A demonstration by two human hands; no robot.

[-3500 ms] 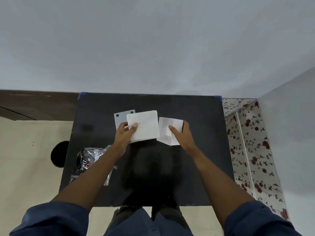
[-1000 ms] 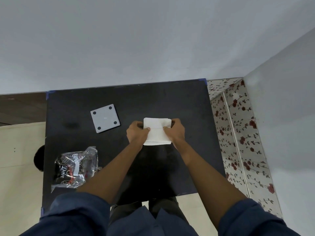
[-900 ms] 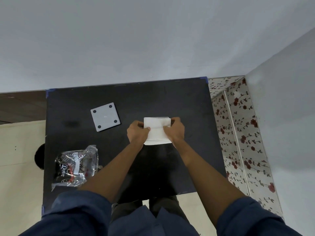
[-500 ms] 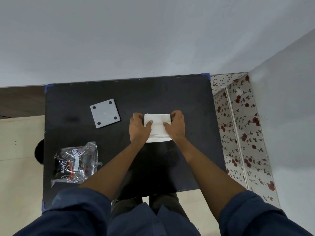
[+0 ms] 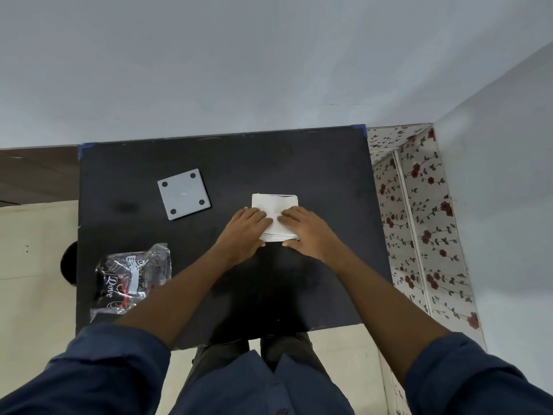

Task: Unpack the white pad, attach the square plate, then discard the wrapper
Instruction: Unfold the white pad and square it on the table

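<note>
The folded white pad (image 5: 275,203) lies flat on the black table (image 5: 269,163), right of centre. My left hand (image 5: 244,232) and my right hand (image 5: 305,230) both rest on top of it, fingers flat over its near half and thumbs at its near edge. Only the pad's far half shows. The grey square plate (image 5: 183,194), with a dark dot in each corner, lies apart on the table to the far left of the pad. The crumpled clear and black wrapper (image 5: 131,278) sits near the table's front left edge.
A grey wall runs along the table's far edge. A floral-patterned panel (image 5: 419,220) stands just past the right edge. Left of the table is beige floor with a dark round object (image 5: 68,263) partly hidden under the table edge.
My hands shifted from gripping the pad's left and right sides to lying flat on top of it. The pad now rests on the table. Plate and wrapper stayed put.
</note>
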